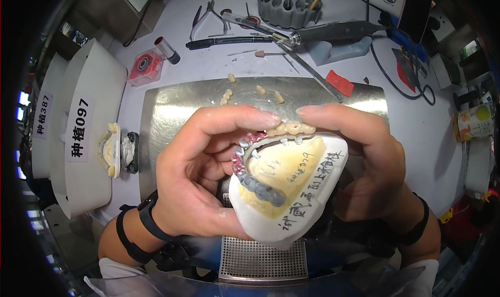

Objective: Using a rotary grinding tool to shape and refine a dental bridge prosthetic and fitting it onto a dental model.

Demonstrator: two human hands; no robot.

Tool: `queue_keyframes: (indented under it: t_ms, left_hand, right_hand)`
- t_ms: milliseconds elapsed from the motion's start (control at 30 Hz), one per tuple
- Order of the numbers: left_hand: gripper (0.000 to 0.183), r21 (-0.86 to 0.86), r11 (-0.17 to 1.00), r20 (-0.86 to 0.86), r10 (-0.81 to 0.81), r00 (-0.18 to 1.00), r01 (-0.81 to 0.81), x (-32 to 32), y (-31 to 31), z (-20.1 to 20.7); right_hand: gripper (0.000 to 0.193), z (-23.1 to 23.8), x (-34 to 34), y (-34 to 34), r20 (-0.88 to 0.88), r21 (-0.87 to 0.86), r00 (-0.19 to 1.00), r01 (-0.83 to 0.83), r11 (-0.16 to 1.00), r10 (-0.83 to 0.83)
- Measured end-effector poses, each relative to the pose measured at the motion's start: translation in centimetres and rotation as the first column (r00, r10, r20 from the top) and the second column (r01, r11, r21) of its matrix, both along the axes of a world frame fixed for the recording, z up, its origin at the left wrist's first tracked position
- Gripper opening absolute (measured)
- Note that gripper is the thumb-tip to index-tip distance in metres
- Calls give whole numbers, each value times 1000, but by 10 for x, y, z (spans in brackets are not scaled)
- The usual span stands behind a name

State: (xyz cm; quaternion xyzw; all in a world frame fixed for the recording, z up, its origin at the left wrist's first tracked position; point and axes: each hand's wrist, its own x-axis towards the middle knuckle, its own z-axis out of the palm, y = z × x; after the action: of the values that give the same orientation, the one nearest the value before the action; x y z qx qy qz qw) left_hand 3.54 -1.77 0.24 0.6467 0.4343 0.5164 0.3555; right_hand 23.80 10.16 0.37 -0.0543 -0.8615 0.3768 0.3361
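A plaster dental model (325,187) with a white base and a yellowish inner part is held up, tilted, above the bench. My left hand (185,161) is closed around its left side, thumb underneath and index fingertip on the far edge. A cream bridge of tooth crowns (292,128) sits along the far right of the arch, between my two index fingertips. The framework (260,186) on the left of the arch is dark grey, with pink-red and silvery parts toward the front. My right hand (375,151) grips the model's right side; its lower fingers are partly hidden. Handwriting covers the base.
Loose cream crowns (261,90) lie on the metal plate (172,107) behind the model. A second dental model (110,150) stands beside white labelled trays (99,99). Farther back are a handpiece (336,32), a black pen (224,41), red wax (339,82) and a grey bur holder (286,8).
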Motion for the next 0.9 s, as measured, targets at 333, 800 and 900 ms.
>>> queue_keyframes:
  t_ms: [333, 800, 900]
  left_hand:
    - [114, -136, 987, 392, -29, 920, 89, 11, 2, -7]
    - [96, -164, 986, -104, -28, 994, 11, 10, -1, 2]
    - [93, -165, 986, -114, -26, 993, 7, 10, -2, 2]
  right_hand:
    - [72, 0, -3, 13, -121, 233, 992, 64, 970, -37]
    - [72, 1, 2, 5, 7, 104, 1000, -9, 994, 8]
    - [78, 6, -1, 4, 51, 87, 998, 20, 996, -24]
